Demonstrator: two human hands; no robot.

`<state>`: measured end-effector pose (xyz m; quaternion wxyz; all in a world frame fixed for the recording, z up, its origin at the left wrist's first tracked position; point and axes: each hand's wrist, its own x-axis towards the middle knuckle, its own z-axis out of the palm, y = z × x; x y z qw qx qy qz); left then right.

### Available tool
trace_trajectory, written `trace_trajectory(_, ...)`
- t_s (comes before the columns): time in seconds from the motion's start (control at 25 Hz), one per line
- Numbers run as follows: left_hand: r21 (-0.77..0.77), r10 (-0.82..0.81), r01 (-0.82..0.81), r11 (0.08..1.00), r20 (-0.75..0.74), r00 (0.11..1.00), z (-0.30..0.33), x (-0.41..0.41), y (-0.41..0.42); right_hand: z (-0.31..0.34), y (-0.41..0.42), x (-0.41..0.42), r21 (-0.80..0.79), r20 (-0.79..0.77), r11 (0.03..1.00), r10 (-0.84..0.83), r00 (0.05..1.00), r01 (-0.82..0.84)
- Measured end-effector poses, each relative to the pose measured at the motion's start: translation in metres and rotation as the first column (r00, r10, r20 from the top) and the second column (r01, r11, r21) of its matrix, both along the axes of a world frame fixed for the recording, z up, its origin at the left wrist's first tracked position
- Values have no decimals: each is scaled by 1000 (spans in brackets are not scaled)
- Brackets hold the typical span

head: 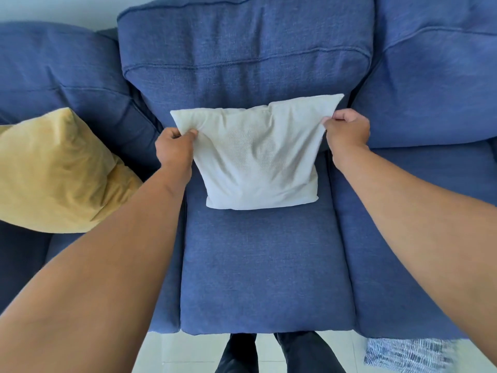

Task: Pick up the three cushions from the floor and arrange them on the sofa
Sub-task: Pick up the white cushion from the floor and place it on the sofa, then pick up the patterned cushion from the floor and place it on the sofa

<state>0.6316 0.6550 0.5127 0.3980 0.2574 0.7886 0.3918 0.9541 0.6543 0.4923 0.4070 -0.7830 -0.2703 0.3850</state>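
Note:
A white cushion (255, 160) stands on the middle seat of the blue sofa (263, 265), leaning against the backrest. My left hand (174, 146) pinches its upper left corner and my right hand (347, 130) pinches its upper right corner. A yellow cushion (56, 170) rests on the left seat, tilted against the backrest. A blue-and-white patterned cushion (406, 355) lies on the floor at the lower right, partly cut off by the frame and the sofa's front edge.
My legs in dark trousers (269, 354) stand on the pale tiled floor (174, 351) right against the sofa's front. The right seat (416, 238) holds nothing. A pale wall (53, 9) shows behind the sofa.

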Motion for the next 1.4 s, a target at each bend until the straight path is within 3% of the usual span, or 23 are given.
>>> trace_trajectory(0.2, -105, -175, 160, 981, -147, 974, 19, 11, -35, 23, -37, 9, -100, -55, 987, 120, 991, -125)
trace_trajectory(0.4, -221, -501, 456, 862, -240, 831, 50, 67, -112, 59, -128, 17, -116, 60, 973, 207, 976, -200)
trace_trajectory(0.56, -225, -780, 752, 620, -283, 558, 60, 117, -170, 87, -213, 42, -188, 198, 970, 189, 962, -152)
trace_trajectory(0.72, -205, -898, 924, 323, -373, 231, 68, 173, -220, 105, -299, 63, -236, 343, 958, 237, 909, -160)
trace_trajectory(0.92, -233, -884, 972, -20, -449, -126, 87, 243, -292, 121, -419, 90, -327, 479, 945, 166, 862, 0)
trace_trajectory(1.12, -316, -750, 894, -318, -494, -441, 89, 304, -359, 124, -529, 118, -334, 460, 911, -65, 885, 241)
trace_trajectory(1.4, -404, -559, 727, -555, -466, -686, 65, 431, -463, 95, -681, 187, -397, 414, 800, -282, 865, 451)
